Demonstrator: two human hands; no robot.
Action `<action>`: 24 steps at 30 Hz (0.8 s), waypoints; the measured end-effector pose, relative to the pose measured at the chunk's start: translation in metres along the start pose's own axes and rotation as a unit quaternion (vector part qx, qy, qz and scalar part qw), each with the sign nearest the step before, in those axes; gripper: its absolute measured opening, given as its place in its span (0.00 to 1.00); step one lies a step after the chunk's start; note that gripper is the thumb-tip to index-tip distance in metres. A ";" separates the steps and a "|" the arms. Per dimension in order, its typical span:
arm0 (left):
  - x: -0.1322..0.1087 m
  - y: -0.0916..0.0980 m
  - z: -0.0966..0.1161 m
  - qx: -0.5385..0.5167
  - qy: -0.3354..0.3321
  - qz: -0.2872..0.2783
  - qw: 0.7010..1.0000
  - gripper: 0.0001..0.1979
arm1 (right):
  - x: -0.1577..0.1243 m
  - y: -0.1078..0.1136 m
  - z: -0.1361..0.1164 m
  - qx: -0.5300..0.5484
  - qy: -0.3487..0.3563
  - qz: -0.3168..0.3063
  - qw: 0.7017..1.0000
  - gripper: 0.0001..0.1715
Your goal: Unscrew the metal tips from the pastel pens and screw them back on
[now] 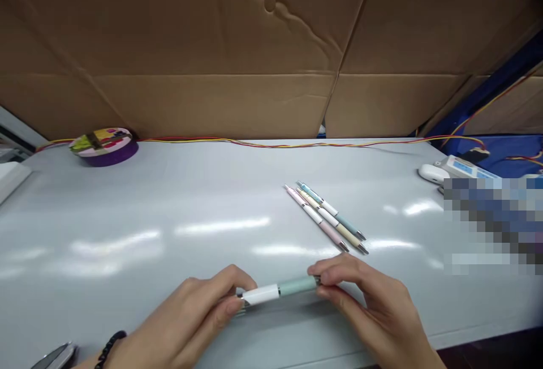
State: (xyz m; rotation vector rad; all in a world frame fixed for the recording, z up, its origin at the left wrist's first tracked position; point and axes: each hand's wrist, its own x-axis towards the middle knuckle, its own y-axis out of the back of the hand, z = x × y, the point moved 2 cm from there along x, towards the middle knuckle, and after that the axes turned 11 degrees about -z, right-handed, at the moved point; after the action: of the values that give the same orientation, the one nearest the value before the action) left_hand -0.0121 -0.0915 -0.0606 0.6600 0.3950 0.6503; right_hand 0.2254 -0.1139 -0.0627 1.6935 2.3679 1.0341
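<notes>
Between my two hands, just above the near part of the table, is a white and mint-green pen (280, 288), held almost level. The fingers of my left hand (199, 312) pinch its white end, hiding the clip in part. At the other end, my right hand (369, 301) grips the dark tip between thumb and fingers. Beyond my right hand lie a pink and white pen (318, 219), a cream and white pen (335, 222) and a blue-green and white pen (331, 209), side by side and slanting down to the right.
A round purple tin (106, 155) stands at the back left. Red and yellow wires (271, 145) run along the table's rear edge before a cardboard wall (212, 103). On the right are a white earbud case (433, 174), a power strip (466, 168) and a blurred-out item (492, 216).
</notes>
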 end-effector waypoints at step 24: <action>0.000 0.006 0.004 -0.049 0.022 -0.096 0.994 0.13 | 0.000 0.006 -0.007 0.018 0.132 -0.005 0.991 0.21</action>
State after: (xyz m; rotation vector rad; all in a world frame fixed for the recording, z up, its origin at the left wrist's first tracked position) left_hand -0.0125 -0.0894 -0.0541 0.5084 0.4579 0.4983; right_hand 0.2270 -0.1167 -0.0539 1.6467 2.5613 1.2955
